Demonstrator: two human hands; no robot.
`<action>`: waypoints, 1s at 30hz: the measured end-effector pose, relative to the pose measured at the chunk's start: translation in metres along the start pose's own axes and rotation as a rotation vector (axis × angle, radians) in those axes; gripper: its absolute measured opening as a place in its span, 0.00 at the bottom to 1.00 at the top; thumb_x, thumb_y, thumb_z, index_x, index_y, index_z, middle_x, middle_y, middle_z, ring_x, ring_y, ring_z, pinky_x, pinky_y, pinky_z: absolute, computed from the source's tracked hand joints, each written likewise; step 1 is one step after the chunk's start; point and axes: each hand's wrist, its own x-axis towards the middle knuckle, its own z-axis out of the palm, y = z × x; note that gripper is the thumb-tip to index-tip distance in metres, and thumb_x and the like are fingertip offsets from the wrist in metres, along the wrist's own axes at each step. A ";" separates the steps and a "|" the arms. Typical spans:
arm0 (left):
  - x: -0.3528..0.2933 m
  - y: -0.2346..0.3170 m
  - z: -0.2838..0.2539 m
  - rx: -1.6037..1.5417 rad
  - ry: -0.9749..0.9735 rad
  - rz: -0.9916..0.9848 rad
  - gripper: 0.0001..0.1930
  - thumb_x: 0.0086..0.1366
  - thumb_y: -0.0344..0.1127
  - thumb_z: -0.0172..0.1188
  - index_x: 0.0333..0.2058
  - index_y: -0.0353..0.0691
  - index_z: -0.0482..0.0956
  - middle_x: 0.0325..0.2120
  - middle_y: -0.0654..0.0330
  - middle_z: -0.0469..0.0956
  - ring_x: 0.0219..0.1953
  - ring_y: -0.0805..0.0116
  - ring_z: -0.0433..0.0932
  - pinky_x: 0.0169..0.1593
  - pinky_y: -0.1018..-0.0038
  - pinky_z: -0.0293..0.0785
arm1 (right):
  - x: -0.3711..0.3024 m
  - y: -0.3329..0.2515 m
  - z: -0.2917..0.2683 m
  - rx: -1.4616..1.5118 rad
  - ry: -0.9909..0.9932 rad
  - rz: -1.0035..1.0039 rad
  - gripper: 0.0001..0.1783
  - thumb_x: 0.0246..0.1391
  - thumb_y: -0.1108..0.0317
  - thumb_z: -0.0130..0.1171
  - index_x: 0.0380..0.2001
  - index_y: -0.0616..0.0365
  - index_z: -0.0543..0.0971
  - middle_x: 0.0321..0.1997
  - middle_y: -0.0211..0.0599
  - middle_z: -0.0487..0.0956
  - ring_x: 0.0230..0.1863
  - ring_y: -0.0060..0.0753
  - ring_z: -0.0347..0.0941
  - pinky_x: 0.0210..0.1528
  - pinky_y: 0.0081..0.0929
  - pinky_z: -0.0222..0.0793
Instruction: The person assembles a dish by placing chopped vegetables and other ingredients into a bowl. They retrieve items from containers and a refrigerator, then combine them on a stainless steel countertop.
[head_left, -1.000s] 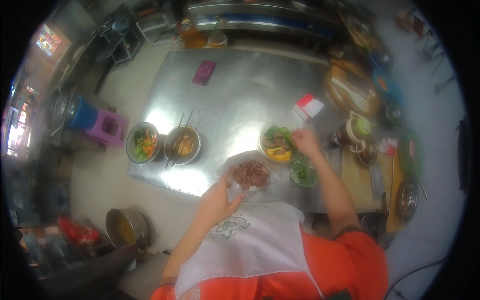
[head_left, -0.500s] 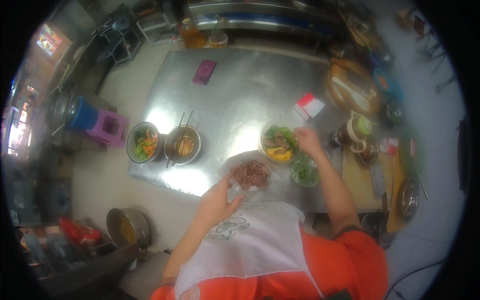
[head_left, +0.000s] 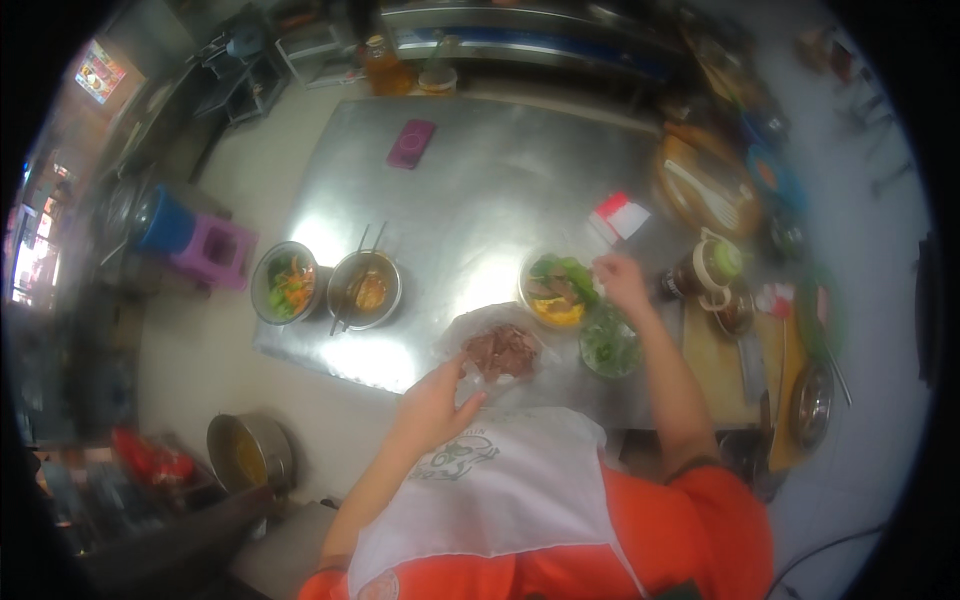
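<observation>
A clear plastic bag (head_left: 450, 345) of sliced brown meat (head_left: 503, 353) lies at the near edge of the steel table. My left hand (head_left: 432, 405) rests against its left side, thumb spread away from the fingers. To the right of the bag is a round bowl (head_left: 525, 290) with green leaves, meat slices and something yellow. At that bowl's right rim is my right hand (head_left: 622, 285), its fingers drawn together; whatever they hold, if anything, is too small to make out. Just below it sits a clear container of green leaves (head_left: 608, 342).
On the steel table (head_left: 480, 200), a vegetable bowl (head_left: 285, 285) and a metal bowl (head_left: 365, 292) with chopsticks stand left. A purple phone (head_left: 411, 144) lies far back. A red-and-white packet (head_left: 618, 217), a bottle (head_left: 695, 270) and a cutting board with a knife (head_left: 750, 368) are right.
My right hand has shifted very slightly at the bowl's right rim, and its fingers look more drawn in. My left hand stays at the bag. The whole view has tilted a little.
</observation>
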 end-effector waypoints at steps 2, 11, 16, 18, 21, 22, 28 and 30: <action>0.002 0.002 -0.001 -0.010 -0.023 -0.012 0.31 0.59 0.42 0.62 0.57 0.35 0.64 0.43 0.46 0.77 0.45 0.49 0.78 0.46 0.61 0.74 | 0.005 0.011 0.001 -0.080 0.025 -0.076 0.11 0.55 0.67 0.58 0.38 0.63 0.80 0.31 0.37 0.83 0.30 0.24 0.77 0.34 0.25 0.72; 0.003 0.001 -0.001 -0.001 -0.006 0.014 0.29 0.60 0.41 0.62 0.56 0.35 0.66 0.42 0.46 0.78 0.44 0.49 0.78 0.45 0.60 0.74 | -0.003 -0.006 0.004 -0.914 -0.049 -0.540 0.12 0.46 0.73 0.55 0.34 0.50 0.84 0.38 0.35 0.79 0.47 0.43 0.69 0.48 0.37 0.67; 0.003 0.003 -0.002 0.015 0.001 0.045 0.27 0.60 0.41 0.62 0.55 0.36 0.66 0.40 0.47 0.78 0.43 0.49 0.78 0.44 0.60 0.74 | 0.009 -0.016 0.009 -1.251 -0.096 -0.517 0.09 0.45 0.70 0.58 0.29 0.46 0.85 0.48 0.31 0.74 0.53 0.42 0.63 0.52 0.40 0.63; 0.007 0.007 -0.006 0.020 -0.001 0.051 0.27 0.60 0.41 0.62 0.54 0.36 0.67 0.40 0.47 0.78 0.43 0.49 0.78 0.44 0.60 0.74 | 0.021 0.003 0.004 -1.127 -0.055 -0.490 0.08 0.45 0.69 0.59 0.29 0.46 0.85 0.50 0.32 0.74 0.54 0.43 0.63 0.53 0.40 0.62; 0.002 0.005 -0.006 0.017 0.015 0.013 0.26 0.60 0.41 0.61 0.54 0.37 0.68 0.41 0.48 0.78 0.43 0.49 0.78 0.45 0.60 0.74 | 0.016 0.003 0.007 -0.995 0.008 -0.479 0.08 0.45 0.67 0.59 0.30 0.46 0.85 0.53 0.34 0.73 0.57 0.44 0.61 0.55 0.41 0.60; 0.001 0.005 -0.005 0.015 0.017 0.005 0.26 0.60 0.41 0.61 0.54 0.37 0.68 0.41 0.48 0.78 0.43 0.50 0.78 0.45 0.60 0.74 | 0.012 0.000 0.006 -0.962 0.040 -0.471 0.08 0.45 0.66 0.59 0.30 0.46 0.85 0.54 0.34 0.73 0.59 0.45 0.60 0.56 0.42 0.60; 0.001 0.006 -0.005 0.007 -0.006 0.016 0.26 0.60 0.41 0.61 0.55 0.37 0.68 0.41 0.47 0.78 0.44 0.50 0.78 0.46 0.61 0.74 | 0.011 0.006 0.013 -1.212 0.016 -0.532 0.09 0.48 0.64 0.57 0.31 0.47 0.85 0.58 0.36 0.71 0.65 0.51 0.55 0.60 0.50 0.55; 0.003 0.007 -0.006 0.017 -0.005 0.038 0.26 0.60 0.41 0.61 0.55 0.37 0.68 0.41 0.47 0.78 0.44 0.50 0.78 0.46 0.61 0.74 | 0.014 0.008 0.012 -1.152 0.022 -0.468 0.08 0.48 0.64 0.58 0.30 0.47 0.85 0.58 0.35 0.71 0.64 0.52 0.55 0.61 0.51 0.54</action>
